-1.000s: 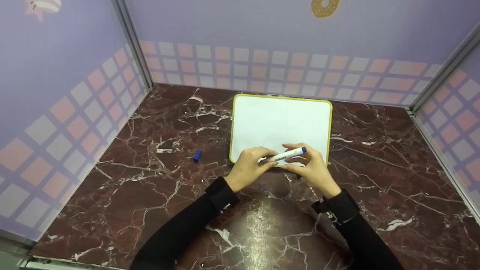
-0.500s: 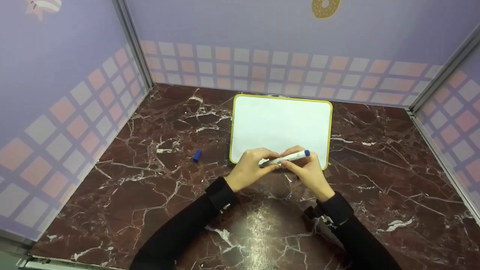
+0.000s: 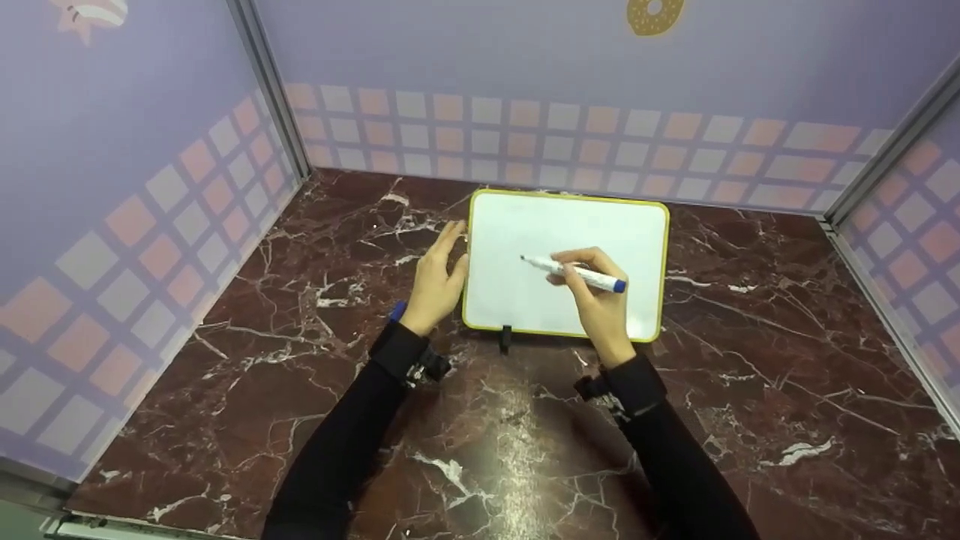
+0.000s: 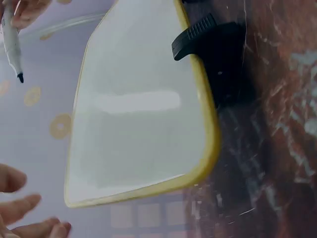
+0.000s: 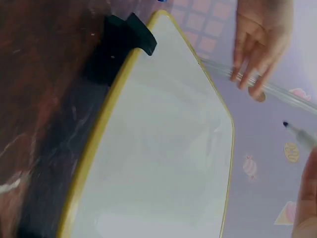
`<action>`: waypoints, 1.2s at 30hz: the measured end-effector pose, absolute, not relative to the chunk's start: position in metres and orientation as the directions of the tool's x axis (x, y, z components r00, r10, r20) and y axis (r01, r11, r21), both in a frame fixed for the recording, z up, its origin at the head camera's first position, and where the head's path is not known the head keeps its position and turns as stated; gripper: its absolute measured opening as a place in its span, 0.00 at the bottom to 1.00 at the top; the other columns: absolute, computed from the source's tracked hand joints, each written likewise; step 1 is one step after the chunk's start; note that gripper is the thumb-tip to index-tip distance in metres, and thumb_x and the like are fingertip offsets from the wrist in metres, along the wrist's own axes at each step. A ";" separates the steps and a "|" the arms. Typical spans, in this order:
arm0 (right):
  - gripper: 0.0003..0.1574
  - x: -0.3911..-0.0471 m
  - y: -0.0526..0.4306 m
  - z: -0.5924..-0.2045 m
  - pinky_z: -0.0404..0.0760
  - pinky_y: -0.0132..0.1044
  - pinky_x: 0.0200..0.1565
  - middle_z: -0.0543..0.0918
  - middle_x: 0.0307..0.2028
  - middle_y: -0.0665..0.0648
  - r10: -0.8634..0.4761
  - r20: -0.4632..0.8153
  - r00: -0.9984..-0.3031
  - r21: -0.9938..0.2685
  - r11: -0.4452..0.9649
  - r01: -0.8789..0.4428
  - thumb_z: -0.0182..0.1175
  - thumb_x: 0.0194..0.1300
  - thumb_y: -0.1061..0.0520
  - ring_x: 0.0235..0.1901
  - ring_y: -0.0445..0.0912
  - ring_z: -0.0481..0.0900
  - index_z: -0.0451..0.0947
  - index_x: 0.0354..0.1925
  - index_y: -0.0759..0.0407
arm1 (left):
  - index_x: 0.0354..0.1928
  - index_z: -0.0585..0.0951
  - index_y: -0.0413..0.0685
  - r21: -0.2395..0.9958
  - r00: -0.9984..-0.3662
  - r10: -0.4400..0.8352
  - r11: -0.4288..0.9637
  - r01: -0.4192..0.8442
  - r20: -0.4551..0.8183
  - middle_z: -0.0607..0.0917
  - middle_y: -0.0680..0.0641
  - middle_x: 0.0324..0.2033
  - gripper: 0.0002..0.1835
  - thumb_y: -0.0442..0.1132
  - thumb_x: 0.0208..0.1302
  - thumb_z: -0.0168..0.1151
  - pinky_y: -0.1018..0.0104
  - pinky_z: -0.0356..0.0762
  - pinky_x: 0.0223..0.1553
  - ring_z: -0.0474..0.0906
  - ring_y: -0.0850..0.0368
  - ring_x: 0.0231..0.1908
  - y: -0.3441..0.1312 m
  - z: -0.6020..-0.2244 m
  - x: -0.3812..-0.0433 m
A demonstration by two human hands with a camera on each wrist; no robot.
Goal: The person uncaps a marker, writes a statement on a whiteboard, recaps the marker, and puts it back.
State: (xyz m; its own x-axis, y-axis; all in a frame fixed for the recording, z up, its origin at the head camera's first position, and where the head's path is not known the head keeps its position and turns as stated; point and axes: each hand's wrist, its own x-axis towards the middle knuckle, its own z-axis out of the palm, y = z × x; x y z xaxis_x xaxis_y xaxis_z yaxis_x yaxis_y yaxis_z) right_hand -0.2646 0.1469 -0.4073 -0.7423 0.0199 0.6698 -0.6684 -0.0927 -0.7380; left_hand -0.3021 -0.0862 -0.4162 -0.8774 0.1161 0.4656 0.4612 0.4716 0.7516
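In the head view, a yellow-edged whiteboard (image 3: 502, 225) stands on the table, leaning back, with a black clip-like foot (image 3: 505, 339) at its lower edge. My right hand (image 3: 606, 311) pinches a white whiteboard marker (image 3: 600, 279) over the board. Its dark tip is uncapped and points left; the blue end points right. The left wrist view shows the marker (image 4: 12, 47) apart from the board. Beside the board's left edge is my left hand (image 3: 437, 286), fingers extended and holding nothing; whether it touches the edge I cannot tell. A blue cap (image 3: 397, 310) lies by the left wrist, partly hidden.
The table (image 3: 262, 405) has a dark red marbled top. Patterned panels enclose it: a back wall (image 3: 450, 52), a left wall (image 3: 135, 112) and a right wall (image 3: 926, 210). Metal posts (image 3: 268, 86) run up the corners.
My left hand has let go of the marker and moved left to the board's side. The right hand now holds the marker alone, turned tip-left, further up over the board.
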 end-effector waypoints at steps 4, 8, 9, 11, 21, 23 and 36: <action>0.09 -0.277 0.133 -0.408 0.88 0.39 0.45 0.84 0.44 0.69 0.061 0.668 -0.742 -0.738 -0.072 -0.671 0.59 0.67 0.70 0.37 0.46 0.88 0.77 0.41 0.80 | 0.77 0.55 0.42 0.828 -0.952 0.141 0.470 0.306 0.272 0.68 0.34 0.70 0.31 0.32 0.75 0.48 0.53 0.71 0.68 0.74 0.40 0.63 -0.094 -0.420 -0.305; 0.08 -0.289 0.122 -0.412 0.89 0.37 0.42 0.84 0.43 0.72 0.096 0.656 -0.748 -0.751 -0.017 -0.660 0.65 0.61 0.71 0.36 0.45 0.88 0.78 0.39 0.77 | 0.75 0.58 0.41 0.872 -0.971 0.191 0.440 0.214 0.142 0.74 0.33 0.65 0.29 0.32 0.75 0.48 0.50 0.78 0.62 0.75 0.39 0.63 -0.096 -0.422 -0.308; 0.08 -0.291 0.119 -0.413 0.89 0.37 0.41 0.84 0.43 0.73 0.100 0.647 -0.756 -0.759 -0.010 -0.651 0.66 0.60 0.72 0.36 0.47 0.88 0.78 0.38 0.78 | 0.75 0.59 0.40 0.882 -0.972 0.202 0.428 0.198 0.120 0.75 0.32 0.64 0.28 0.31 0.75 0.49 0.50 0.79 0.60 0.76 0.40 0.62 -0.096 -0.424 -0.309; 0.08 -0.293 0.114 -0.414 0.89 0.36 0.40 0.84 0.42 0.74 0.103 0.621 -0.777 -0.781 -0.006 -0.625 0.66 0.59 0.73 0.36 0.52 0.88 0.78 0.37 0.78 | 0.74 0.61 0.39 0.899 -0.972 0.222 0.405 0.168 0.082 0.76 0.31 0.62 0.28 0.30 0.75 0.50 0.50 0.82 0.57 0.77 0.39 0.60 -0.098 -0.426 -0.311; 0.07 -0.285 0.095 -0.413 0.87 0.31 0.41 0.85 0.42 0.75 0.089 0.548 -0.831 -0.836 0.032 -0.548 0.64 0.61 0.72 0.34 0.44 0.89 0.78 0.37 0.78 | 0.74 0.61 0.40 0.902 -0.966 0.258 0.408 0.139 0.032 0.80 0.30 0.53 0.34 0.26 0.68 0.58 0.54 0.86 0.50 0.83 0.39 0.52 -0.104 -0.434 -0.314; 0.07 -0.286 0.094 -0.414 0.87 0.29 0.40 0.85 0.42 0.74 0.092 0.551 -0.830 -0.835 0.049 -0.549 0.64 0.61 0.72 0.34 0.45 0.89 0.78 0.37 0.78 | 0.74 0.62 0.42 0.893 -0.965 0.258 0.424 0.150 0.039 0.81 0.31 0.52 0.35 0.26 0.67 0.59 0.56 0.87 0.48 0.83 0.39 0.51 -0.104 -0.434 -0.314; 0.09 -0.284 0.093 -0.413 0.83 0.25 0.38 0.85 0.43 0.73 0.060 0.557 -0.828 -0.827 0.135 -0.547 0.67 0.60 0.70 0.37 0.49 0.88 0.80 0.37 0.77 | 0.74 0.62 0.41 0.904 -0.964 0.258 0.395 0.164 0.062 0.81 0.28 0.51 0.36 0.23 0.65 0.60 0.53 0.87 0.48 0.84 0.36 0.50 -0.104 -0.437 -0.317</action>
State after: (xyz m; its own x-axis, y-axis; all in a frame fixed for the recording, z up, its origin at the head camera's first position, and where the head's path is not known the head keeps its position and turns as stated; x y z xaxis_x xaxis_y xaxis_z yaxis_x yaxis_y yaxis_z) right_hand -0.2842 0.0934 -0.4132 -0.8281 0.0604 0.5573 -0.5465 0.1347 -0.8266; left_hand -0.3167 -0.1043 -0.4369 -0.9642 0.2578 0.0621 0.1638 0.3948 0.9041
